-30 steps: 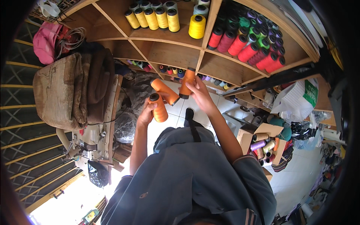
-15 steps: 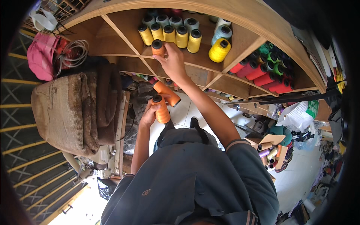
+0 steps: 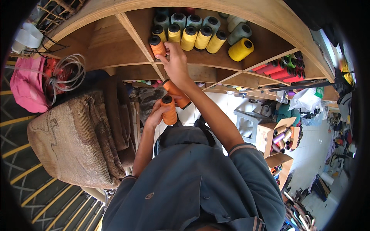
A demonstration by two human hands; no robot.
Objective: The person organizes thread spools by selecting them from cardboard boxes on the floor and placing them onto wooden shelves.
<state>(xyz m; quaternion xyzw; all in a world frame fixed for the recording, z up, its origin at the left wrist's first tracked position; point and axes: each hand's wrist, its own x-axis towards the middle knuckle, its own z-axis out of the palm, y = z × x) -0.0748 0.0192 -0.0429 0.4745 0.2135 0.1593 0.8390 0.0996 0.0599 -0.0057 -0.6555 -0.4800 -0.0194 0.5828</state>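
My right hand (image 3: 176,63) reaches into a wooden shelf compartment, its fingers closed round an orange thread spool (image 3: 157,47) with a black top. That spool stands nearly upright at the compartment's front left corner, just before a row of yellow thread spools (image 3: 189,39). Pale blue-grey spools (image 3: 178,19) stand behind the yellow ones. Lower down, in front of my body, my left hand (image 3: 154,114) is closed on two more orange spools. One orange spool (image 3: 170,114) is held upright; the other orange spool (image 3: 174,91) lies tilted behind it, partly covered by my right wrist.
A larger yellow spool (image 3: 241,50) stands farther right in the same compartment. Red spools (image 3: 271,67) fill the compartment beyond the divider. Folded brown fabric (image 3: 77,142) is piled at left, below a pink bag (image 3: 29,82). Cardboard boxes of spools (image 3: 266,138) stand at right.
The spool in my right hand has gone from in front of the yellow row to the compartment's left corner by the divider. My left hand still holds its two spools. The view has shifted.
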